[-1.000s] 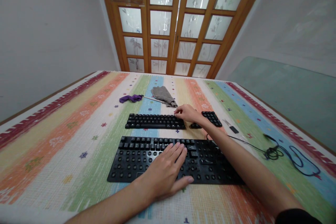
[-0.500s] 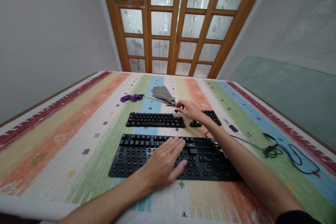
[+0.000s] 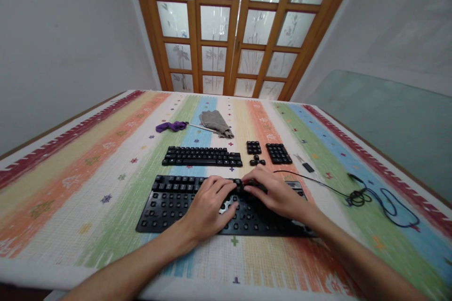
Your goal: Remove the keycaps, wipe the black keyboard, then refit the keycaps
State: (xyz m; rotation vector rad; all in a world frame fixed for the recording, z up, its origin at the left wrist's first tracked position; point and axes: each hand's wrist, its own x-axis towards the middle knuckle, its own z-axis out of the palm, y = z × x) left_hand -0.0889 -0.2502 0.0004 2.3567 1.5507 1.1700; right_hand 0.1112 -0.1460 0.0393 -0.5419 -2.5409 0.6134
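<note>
A black computer keyboard (image 3: pixel 160 211) lies before me, many of its key stems bare and keycaps set along its upper rows at the left. My left hand (image 3: pixel 212 204) rests palm down over its middle, fingers stretched out and thumb apart, fingertips at the upper rows. Beside those fingertips, my right hand (image 3: pixel 273 193) pinches a black keycap (image 3: pixel 239 184) at the keyboard; the fingers partly hide it. Loose keycaps are laid out behind the keyboard: a long block (image 3: pixel 201 156), a small square group (image 3: pixel 253 147), an arrow cluster (image 3: pixel 257 161) and a number-pad block (image 3: pixel 278 153).
Farther back on the striped tablecloth (image 3: pixel 116 197) lie a grey cloth (image 3: pixel 216 122) and a stick with purple cloth (image 3: pixel 171 126) at its end. A small black-handled tool (image 3: pixel 308 167) and the coiled cable (image 3: pixel 358 196) lie to the right.
My right hand has come back from the loose keycaps down to the keyboard, beside my left fingertips. My left hand stays on the keyboard. The view has shifted slightly.
</note>
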